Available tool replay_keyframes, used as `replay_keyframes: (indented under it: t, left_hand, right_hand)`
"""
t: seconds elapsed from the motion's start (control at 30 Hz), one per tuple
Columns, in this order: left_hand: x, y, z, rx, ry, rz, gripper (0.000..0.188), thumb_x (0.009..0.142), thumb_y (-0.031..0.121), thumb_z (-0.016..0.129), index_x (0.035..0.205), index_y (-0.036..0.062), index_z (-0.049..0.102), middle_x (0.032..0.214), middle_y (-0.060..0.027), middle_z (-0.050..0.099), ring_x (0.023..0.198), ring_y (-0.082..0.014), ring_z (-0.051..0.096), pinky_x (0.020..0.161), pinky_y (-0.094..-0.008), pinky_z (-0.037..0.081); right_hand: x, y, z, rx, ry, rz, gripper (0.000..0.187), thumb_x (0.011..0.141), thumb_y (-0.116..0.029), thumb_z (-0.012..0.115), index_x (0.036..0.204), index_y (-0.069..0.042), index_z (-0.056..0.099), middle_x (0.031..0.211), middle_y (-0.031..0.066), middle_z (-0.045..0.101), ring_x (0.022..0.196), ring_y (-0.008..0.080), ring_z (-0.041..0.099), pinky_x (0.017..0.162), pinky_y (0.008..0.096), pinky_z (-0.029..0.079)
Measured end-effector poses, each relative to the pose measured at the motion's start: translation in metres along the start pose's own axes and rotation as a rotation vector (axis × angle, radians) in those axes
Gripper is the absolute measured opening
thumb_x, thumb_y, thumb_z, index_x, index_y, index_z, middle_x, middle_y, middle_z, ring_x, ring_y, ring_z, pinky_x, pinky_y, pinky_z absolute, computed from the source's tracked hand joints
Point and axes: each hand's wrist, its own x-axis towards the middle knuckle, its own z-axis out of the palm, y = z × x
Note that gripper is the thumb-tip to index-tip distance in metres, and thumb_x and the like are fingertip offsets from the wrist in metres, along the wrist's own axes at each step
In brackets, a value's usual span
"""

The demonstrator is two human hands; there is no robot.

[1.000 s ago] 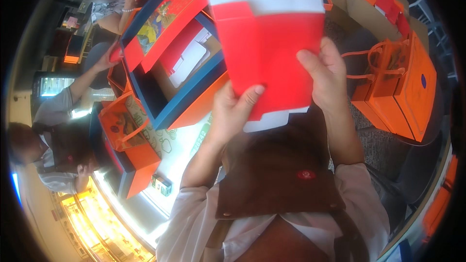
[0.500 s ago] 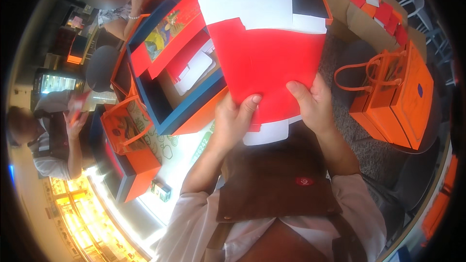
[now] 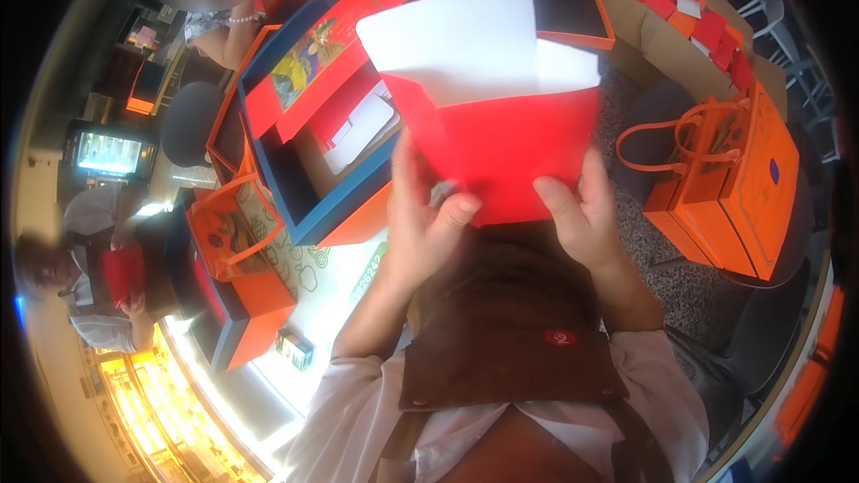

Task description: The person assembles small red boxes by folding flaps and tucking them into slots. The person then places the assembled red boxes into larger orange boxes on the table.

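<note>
Between my two hands is a red folding carton (image 3: 519, 139), its white inner flaps standing up at the far end. Its body is squeezed partly open, with the near end toward my apron. My left hand (image 3: 422, 219) grips its left edge, thumb toward the near end. On the opposite edge, my right hand (image 3: 586, 215) holds it, thumb pressed on the red face. Left of the carton stands a large blue-rimmed orange box (image 3: 327, 215), with a red illustrated panel (image 3: 313, 58) across it and white-flapped red cartons (image 3: 362, 130) inside.
An orange handled case (image 3: 725, 188) rests on a round seat at right. A brown cardboard box (image 3: 617, 4) at far right holds several red and orange pieces. Another orange handled box (image 3: 233, 233) stands on the white table (image 3: 340, 295). Two people work at left.
The flat carton has been opened out and its far flaps spread apart. Its near white flap no longer shows. At left, a person's hands with a red item have lowered.
</note>
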Motion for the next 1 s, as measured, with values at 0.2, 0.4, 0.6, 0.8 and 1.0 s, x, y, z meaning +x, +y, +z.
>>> replay_keyframes:
  t: [0.2,0.4,0.6,0.8,1.0]
  left_hand:
    - [0.011,0.021,0.008,0.046,0.096,0.029,0.105,0.086,-0.003,0.075,0.162,0.0071,0.003,0.144,-0.0229,0.048,0.130,-0.0316,0.056,0.101,-0.0428,0.053]
    - [0.002,0.024,0.007,-0.102,-0.001,-0.087,0.104,0.089,0.024,0.080,0.162,0.0089,0.009,0.134,-0.0215,0.056,0.122,-0.0316,0.062,0.104,-0.0427,0.051]
    - [0.001,0.024,0.003,-0.055,-0.071,0.080,0.091,0.093,0.018,0.073,0.160,0.0031,0.013,0.145,-0.0228,0.047,0.130,-0.0321,0.055,0.106,-0.0427,0.048]
    - [-0.006,0.025,-0.004,0.176,-0.062,0.084,0.059,0.098,0.031,0.068,0.143,-0.0016,0.049,0.135,-0.0206,0.058,0.123,-0.0295,0.059,0.104,-0.0375,0.047]
    - [-0.018,0.016,-0.009,0.149,-0.101,-0.069,0.052,0.104,0.046,0.055,0.125,-0.0007,0.063,0.124,-0.0138,0.065,0.115,-0.0243,0.062,0.099,-0.0330,0.047]
  right_hand:
    - [-0.004,-0.004,0.007,0.012,-0.034,-0.086,0.067,0.100,-0.016,0.063,0.155,0.004,0.030,0.137,0.0192,0.060,0.123,0.0263,0.062,0.105,0.0374,0.048]
    - [0.012,-0.029,-0.010,0.163,-0.001,-0.201,0.068,0.104,-0.027,0.060,0.158,0.001,0.027,0.144,0.0156,0.052,0.129,0.0224,0.053,0.109,0.0369,0.043]
    - [0.010,-0.030,0.003,0.159,-0.067,-0.167,0.055,0.104,-0.016,0.058,0.153,0.001,0.038,0.145,0.0155,0.053,0.129,0.0209,0.054,0.109,0.0356,0.042]
    - [0.004,-0.026,0.006,0.227,-0.067,-0.081,0.045,0.100,-0.009,0.063,0.142,0.003,0.052,0.137,0.0140,0.058,0.124,0.0197,0.057,0.106,0.0326,0.043]
    - [-0.004,-0.021,0.005,0.191,-0.077,-0.034,0.025,0.095,-0.005,0.067,0.119,0.001,0.061,0.113,0.0079,0.060,0.102,0.0131,0.057,0.091,0.0267,0.046]
